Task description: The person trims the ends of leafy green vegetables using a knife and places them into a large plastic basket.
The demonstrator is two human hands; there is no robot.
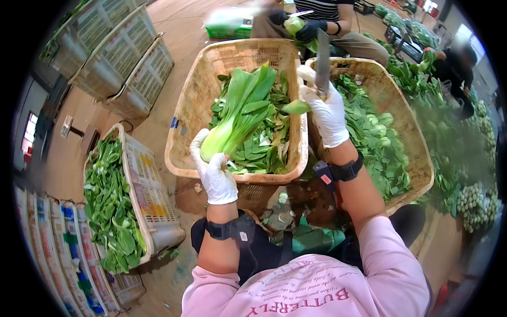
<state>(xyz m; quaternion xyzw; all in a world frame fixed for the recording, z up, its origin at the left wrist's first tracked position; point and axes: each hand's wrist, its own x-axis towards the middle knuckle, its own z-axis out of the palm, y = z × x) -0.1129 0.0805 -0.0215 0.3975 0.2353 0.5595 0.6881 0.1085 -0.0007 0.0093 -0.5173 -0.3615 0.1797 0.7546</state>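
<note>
My left hand [217, 177], in a white glove, grips a large green bok choy [240, 113] by its pale base, its leaves pointing away from me. The bok choy hangs over a worn yellowish plastic crate [184, 113] that has loose leaves and trimmings in it. To the right, my gloved right hand [328, 116] is closed round the handle of a knife [322, 63], the blade pointing up and away. A pale green leaf stalk [297, 107] sticks out beside the right hand's fingers; whether they pinch it I cannot tell.
A second crate [422, 164] at right holds several trimmed bok choy [377, 129]. Leafy greens fill a crate [134, 201] at left, below stacked crates [121, 63]. Opposite sits a person in dark gloves [311, 30] with a vegetable. Greens [438, 127] are heaped far right.
</note>
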